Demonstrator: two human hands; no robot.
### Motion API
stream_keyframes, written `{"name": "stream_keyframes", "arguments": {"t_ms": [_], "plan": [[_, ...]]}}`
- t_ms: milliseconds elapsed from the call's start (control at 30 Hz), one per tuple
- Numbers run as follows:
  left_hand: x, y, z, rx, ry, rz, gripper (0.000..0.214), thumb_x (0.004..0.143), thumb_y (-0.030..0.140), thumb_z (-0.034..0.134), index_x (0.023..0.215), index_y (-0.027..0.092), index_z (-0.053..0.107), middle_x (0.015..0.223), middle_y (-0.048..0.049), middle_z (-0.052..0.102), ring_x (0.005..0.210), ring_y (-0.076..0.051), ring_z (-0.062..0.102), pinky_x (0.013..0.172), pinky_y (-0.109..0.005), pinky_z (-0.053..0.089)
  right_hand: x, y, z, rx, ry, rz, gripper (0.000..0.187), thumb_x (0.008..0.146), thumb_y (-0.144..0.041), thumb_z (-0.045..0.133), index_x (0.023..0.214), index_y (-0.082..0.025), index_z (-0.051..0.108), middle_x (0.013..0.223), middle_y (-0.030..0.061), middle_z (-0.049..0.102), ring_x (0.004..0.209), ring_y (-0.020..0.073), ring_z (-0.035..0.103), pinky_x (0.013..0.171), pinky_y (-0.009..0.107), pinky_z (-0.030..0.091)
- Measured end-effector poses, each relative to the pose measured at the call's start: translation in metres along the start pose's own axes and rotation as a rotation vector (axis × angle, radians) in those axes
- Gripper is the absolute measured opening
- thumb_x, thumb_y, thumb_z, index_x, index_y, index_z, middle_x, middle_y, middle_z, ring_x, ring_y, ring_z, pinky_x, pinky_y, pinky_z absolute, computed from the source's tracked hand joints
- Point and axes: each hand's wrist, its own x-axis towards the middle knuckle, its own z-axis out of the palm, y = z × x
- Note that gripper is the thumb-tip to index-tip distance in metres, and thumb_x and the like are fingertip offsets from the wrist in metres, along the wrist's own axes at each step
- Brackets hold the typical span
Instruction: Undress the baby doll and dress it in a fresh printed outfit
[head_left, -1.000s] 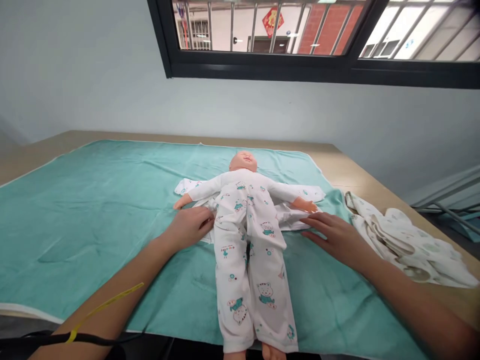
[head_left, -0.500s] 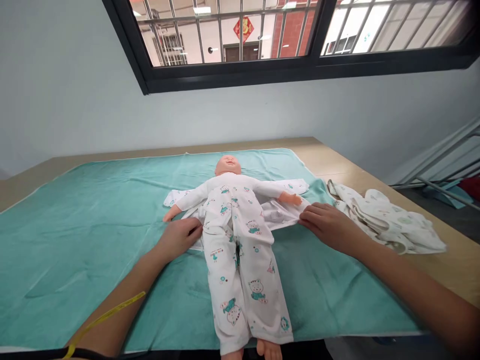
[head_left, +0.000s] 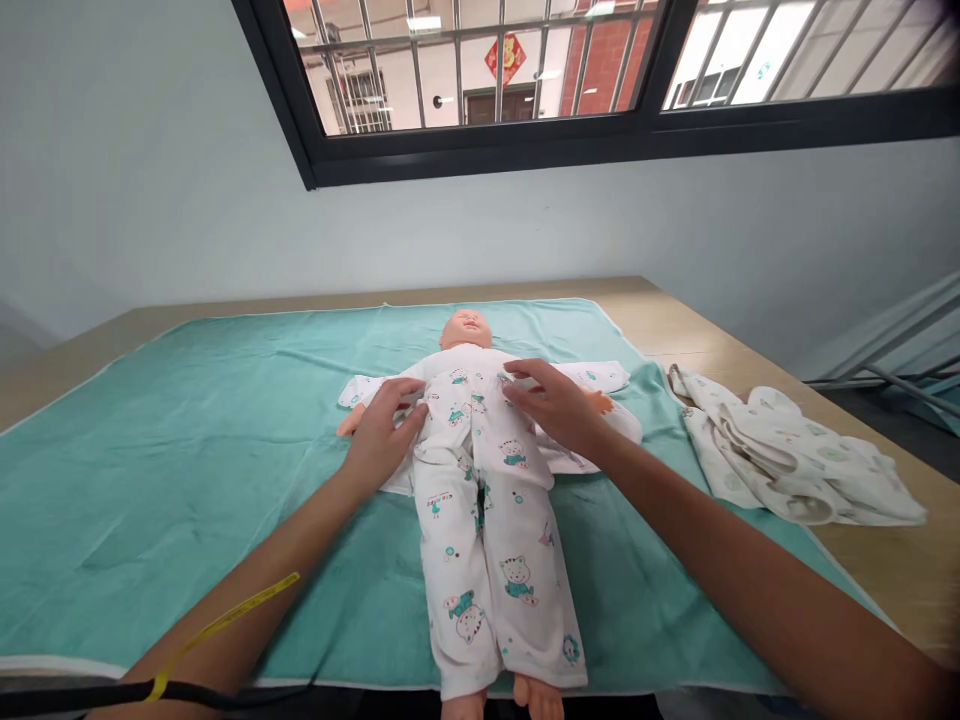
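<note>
A baby doll (head_left: 469, 330) lies face up on a teal towel (head_left: 187, 440), dressed in white printed pyjamas (head_left: 487, 520), with another white garment spread under it (head_left: 600, 378). My left hand (head_left: 386, 430) rests on the doll's left side near the armpit, fingers loosely spread on the cloth. My right hand (head_left: 551, 405) lies on the doll's chest and right shoulder with fingers stretched out. Neither hand grips anything that I can make out.
The towel covers a wooden table (head_left: 675, 330) against a pale wall below a barred window (head_left: 487, 70). A crumpled white printed cloth (head_left: 787, 455) lies on the table's right side. A yellow band (head_left: 217, 625) and a black cable cross my left forearm.
Both hands have moved up from the garment's edges beside the doll's waist onto its chest and sides. The view has shifted slightly right.
</note>
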Motion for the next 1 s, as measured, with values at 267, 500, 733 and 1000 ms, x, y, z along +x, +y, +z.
{"name": "stream_keyframes", "arguments": {"t_ms": [267,500,733,1000], "plan": [[0.029,0.004,0.015,0.086,-0.098,0.041,0.036,0.095,0.040,0.049,0.123,0.022,0.058,0.128,-0.0071,0.059,0.121,-0.023,0.053,0.106,-0.042,0.042,0.016,0.012,0.022,0.016,0.103,-0.009,0.023,0.085,-0.043,0.063,0.099,-0.025,0.064,0.098,0.0030,0.061,0.093,0.0205,0.057,0.085,0.039,0.048],[0.028,0.001,0.019,0.107,-0.066,0.037,0.023,0.091,0.034,0.055,0.109,0.022,0.064,0.098,-0.0038,0.059,0.096,-0.020,0.057,0.089,-0.036,0.048,0.016,0.009,0.025,0.006,0.112,-0.009,0.017,0.083,-0.036,0.065,0.080,-0.024,0.053,0.088,0.0008,0.059,0.084,0.0194,0.053,0.079,0.037,0.045],[0.019,-0.001,0.011,0.052,-0.053,0.167,0.009,0.094,0.028,0.051,0.092,0.022,0.057,0.100,-0.0024,0.063,0.098,-0.018,0.058,0.092,-0.033,0.046,0.010,0.014,0.016,-0.104,0.101,-0.197,0.010,0.090,-0.032,0.059,0.085,-0.025,0.054,0.088,0.0013,0.061,0.084,0.0209,0.055,0.076,0.036,0.044],[0.007,-0.017,-0.001,0.328,-0.091,0.377,0.020,0.098,0.032,0.047,0.092,0.021,0.062,0.092,-0.0032,0.070,0.087,-0.016,0.065,0.079,-0.029,0.049,0.013,0.024,-0.002,-0.212,-0.118,-0.457,0.008,0.096,-0.026,0.050,0.095,-0.025,0.058,0.096,0.0061,0.062,0.093,0.0232,0.054,0.082,0.039,0.047]]}}
